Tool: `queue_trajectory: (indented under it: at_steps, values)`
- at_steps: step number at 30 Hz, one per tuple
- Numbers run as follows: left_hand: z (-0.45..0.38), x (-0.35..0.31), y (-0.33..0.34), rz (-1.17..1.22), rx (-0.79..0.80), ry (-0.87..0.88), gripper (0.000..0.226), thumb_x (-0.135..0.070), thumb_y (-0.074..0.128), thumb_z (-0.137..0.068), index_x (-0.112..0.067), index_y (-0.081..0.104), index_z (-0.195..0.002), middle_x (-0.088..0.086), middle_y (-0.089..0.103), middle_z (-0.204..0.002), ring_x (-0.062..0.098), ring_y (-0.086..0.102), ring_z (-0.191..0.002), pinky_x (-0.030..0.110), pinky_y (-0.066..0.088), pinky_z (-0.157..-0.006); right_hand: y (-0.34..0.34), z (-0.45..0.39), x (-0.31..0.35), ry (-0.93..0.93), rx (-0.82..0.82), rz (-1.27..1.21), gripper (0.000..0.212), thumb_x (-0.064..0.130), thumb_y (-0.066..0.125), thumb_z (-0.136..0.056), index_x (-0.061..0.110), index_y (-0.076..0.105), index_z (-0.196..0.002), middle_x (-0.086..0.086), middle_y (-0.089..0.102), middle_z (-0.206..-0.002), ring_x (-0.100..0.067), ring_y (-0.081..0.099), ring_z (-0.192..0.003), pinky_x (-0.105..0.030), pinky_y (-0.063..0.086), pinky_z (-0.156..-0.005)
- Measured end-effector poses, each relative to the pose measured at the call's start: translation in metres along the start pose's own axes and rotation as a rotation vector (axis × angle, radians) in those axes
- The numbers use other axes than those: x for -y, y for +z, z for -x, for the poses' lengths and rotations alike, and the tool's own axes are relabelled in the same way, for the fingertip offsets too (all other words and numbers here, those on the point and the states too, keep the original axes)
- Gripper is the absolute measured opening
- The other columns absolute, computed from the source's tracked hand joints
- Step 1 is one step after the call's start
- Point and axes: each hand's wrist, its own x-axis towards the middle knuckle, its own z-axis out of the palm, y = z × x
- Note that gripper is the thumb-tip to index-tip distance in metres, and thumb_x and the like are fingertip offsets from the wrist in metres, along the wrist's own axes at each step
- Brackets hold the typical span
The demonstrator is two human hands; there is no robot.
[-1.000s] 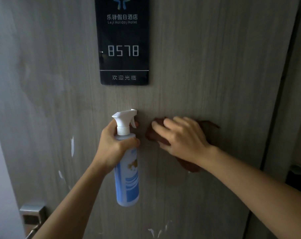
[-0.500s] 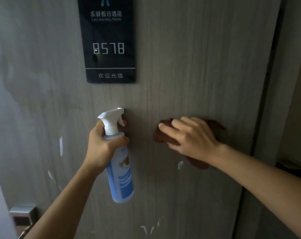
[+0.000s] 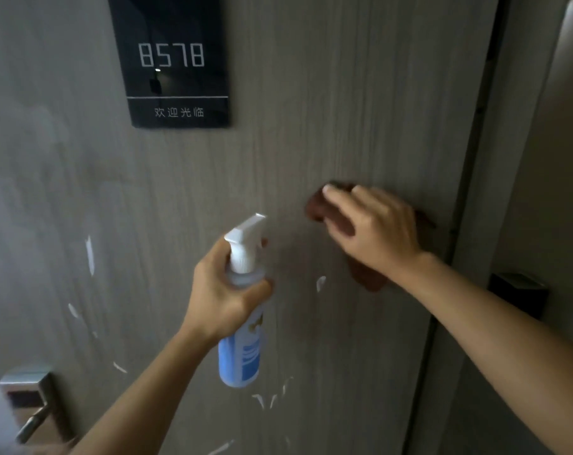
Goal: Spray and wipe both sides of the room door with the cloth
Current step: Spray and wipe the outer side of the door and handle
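Brown cloth (image 3: 324,210) sat pressed flat under the right hand (image 3: 373,229) at three o'clock on the door (image 3: 327,126), left hand (image 3: 222,290) gripping the spray bottle (image 3: 240,349), white streaks (image 3: 90,254) unwiped, job seemingly early.

The left hand (image 3: 221,290) (fingers curled tight) grips something; the right hand (image 3: 377,228) presses flat, both arms reaching forward

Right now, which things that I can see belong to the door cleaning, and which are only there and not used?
Part of the job:
- door
- brown cloth, pressed flat on the door by the right hand
- spray bottle, gripped by the left hand

Just there:
- room number plate
- door handle
- door frame
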Motion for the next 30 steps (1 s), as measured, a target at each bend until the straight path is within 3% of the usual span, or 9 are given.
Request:
queue_trajectory:
  at_steps: [2,4,8,11,21,25,28,30]
  values:
    - [0.015,0.009,0.013,0.024,0.033,-0.042,0.051,-0.008,0.077,-0.068,-0.024,0.070,-0.116,-0.004,0.077,-0.096,0.020,0.074,-0.075,0.032,0.061,-0.062,-0.006,-0.009,-0.016,0.269,-0.133,0.036,0.042,0.042,0.065,-0.095,0.022,0.068,-0.132,-0.009,0.069,-0.099,-0.035,0.066,-0.086,-0.046,0.055,-0.069]
    - [0.029,0.019,0.027,0.061,0.058,-0.094,0.050,-0.008,0.076,-0.068,-0.023,0.070,-0.115,-0.003,0.076,-0.092,0.016,0.072,-0.070,0.031,0.058,-0.060,-0.004,-0.006,-0.016,0.381,-0.180,0.037,0.043,0.043,0.064,-0.096,0.021,0.067,-0.133,-0.010,0.068,-0.101,-0.034,0.066,-0.087,-0.043,0.055,-0.069]
    - [0.058,0.034,0.052,0.054,0.101,-0.119,0.062,-0.005,0.075,-0.067,-0.029,0.068,-0.123,-0.006,0.076,-0.101,0.017,0.074,-0.081,0.032,0.061,-0.069,0.008,0.040,0.008,0.166,-0.083,0.029,0.043,0.037,0.067,-0.096,0.015,0.068,-0.133,-0.011,0.065,-0.092,-0.033,0.064,-0.077,-0.043,0.055,-0.064]
    - [0.070,0.044,0.063,-0.023,0.122,-0.093,0.054,-0.005,0.077,-0.066,-0.029,0.067,-0.114,-0.006,0.073,-0.098,0.021,0.071,-0.079,0.044,0.060,-0.070,0.008,0.073,0.011,0.111,-0.010,0.013,0.043,0.035,0.067,-0.095,0.013,0.069,-0.132,-0.009,0.062,-0.088,-0.031,0.062,-0.074,-0.044,0.055,-0.062]
    - [0.075,0.053,0.072,-0.050,0.133,-0.060,0.051,-0.009,0.078,-0.064,-0.026,0.065,-0.110,-0.009,0.071,-0.095,0.017,0.068,-0.075,0.029,0.056,-0.065,-0.003,0.091,0.016,0.308,-0.030,0.002,0.044,0.036,0.071,-0.093,0.014,0.069,-0.132,-0.006,0.067,-0.092,-0.025,0.063,-0.081,-0.035,0.051,-0.069]
    - [0.075,0.061,0.065,-0.034,0.113,-0.048,0.056,-0.006,0.077,-0.066,-0.028,0.067,-0.117,-0.006,0.073,-0.097,0.022,0.070,-0.078,0.042,0.059,-0.069,0.003,0.089,0.023,0.381,-0.047,0.007,0.045,0.037,0.069,-0.097,0.012,0.066,-0.135,-0.009,0.066,-0.095,-0.027,0.063,-0.084,-0.039,0.054,-0.067]
    - [0.065,0.060,0.053,0.015,0.038,-0.027,0.068,-0.003,0.075,-0.067,-0.030,0.066,-0.129,-0.004,0.074,-0.103,0.020,0.072,-0.087,0.036,0.060,-0.077,0.017,0.100,0.040,0.276,-0.056,0.025,0.045,0.034,0.071,-0.095,0.011,0.069,-0.133,-0.012,0.062,-0.087,-0.032,0.060,-0.075,-0.043,0.052,-0.063]
    - [0.053,0.056,0.043,0.034,-0.017,0.021,0.065,-0.002,0.075,-0.067,-0.030,0.066,-0.126,-0.005,0.074,-0.108,0.015,0.072,-0.092,0.029,0.058,-0.081,0.025,0.119,0.052,0.113,0.024,0.005,0.049,0.032,0.075,-0.090,0.012,0.069,-0.134,-0.011,0.060,-0.084,-0.033,0.058,-0.071,-0.044,0.051,-0.061]
